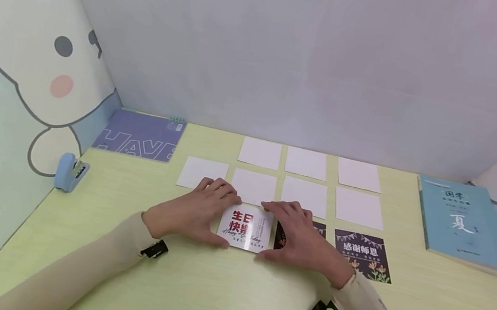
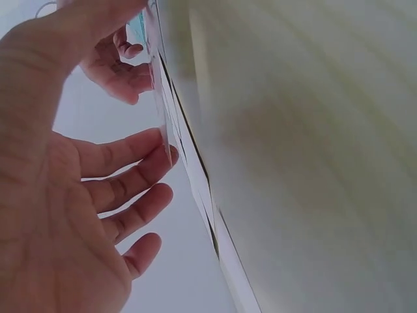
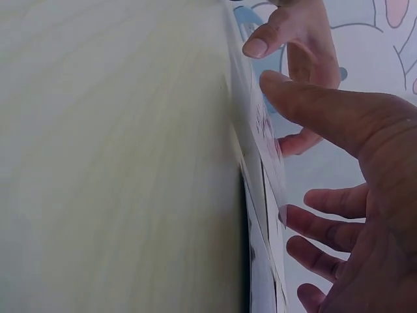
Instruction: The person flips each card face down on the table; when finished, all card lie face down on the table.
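Observation:
A white birthday card [image 1: 246, 227] with red characters and "Happy Birthday" in script lies face up between the hands. My left hand [image 1: 199, 211] grips its left side, fingertips at the far corner and thumb at the near one. On the right side my right hand [image 1: 305, 241] holds it the same way, thumb near and fingers far. In the right wrist view the card [image 3: 266, 127] shows edge-on, its corner at a fingertip. A dark card [image 1: 320, 232] is partly hidden under the right hand, and another dark card [image 1: 362, 256] with flowers lies beside it.
Two rows of white cards [image 1: 305, 196] lie behind the hands. A purple notebook [image 1: 140, 134] lies at the back left, with a blue stapler [image 1: 70, 173] near the left wall. At the right is a blue book [image 1: 466, 224]. Walls enclose the table [image 1: 224, 299].

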